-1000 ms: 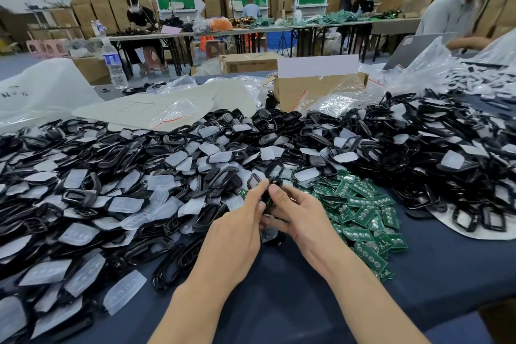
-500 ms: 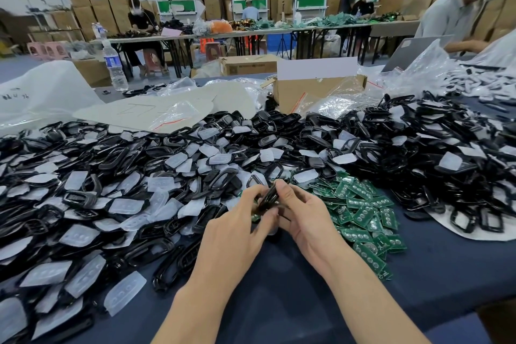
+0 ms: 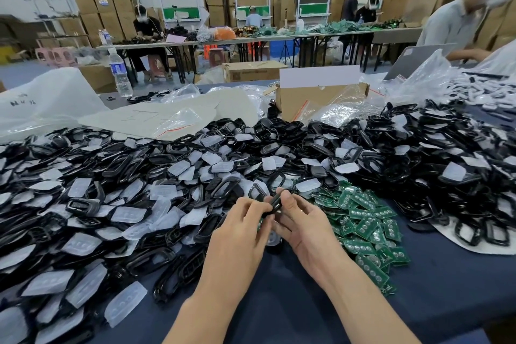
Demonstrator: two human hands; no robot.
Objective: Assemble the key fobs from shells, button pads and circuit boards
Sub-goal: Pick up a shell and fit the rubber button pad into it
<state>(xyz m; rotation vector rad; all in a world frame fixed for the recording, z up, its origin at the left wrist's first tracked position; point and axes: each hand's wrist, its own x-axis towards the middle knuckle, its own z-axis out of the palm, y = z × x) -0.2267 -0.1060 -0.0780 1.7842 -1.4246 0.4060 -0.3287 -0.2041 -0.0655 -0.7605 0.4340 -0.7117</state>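
Observation:
My left hand (image 3: 240, 234) and my right hand (image 3: 304, 223) meet at the middle of the table, both pinching one black key fob shell (image 3: 274, 202) held on edge between the fingertips. A wide heap of black shells (image 3: 117, 176) mixed with translucent white button pads (image 3: 81, 243) covers the left and back of the table. A pile of green circuit boards (image 3: 363, 220) lies just right of my right hand. Whether a pad or board sits inside the held shell is hidden by my fingers.
A cardboard box (image 3: 318, 100) and clear plastic bags (image 3: 349, 112) stand behind the heap. A water bottle (image 3: 120, 72) is at the back left. More black shells (image 3: 446, 165) are piled at the right. A person sits at the far right; others work at distant tables.
Both hands have lifted the shell slightly and turned it on edge; my fingertips have closed tighter around it. The piles have not moved.

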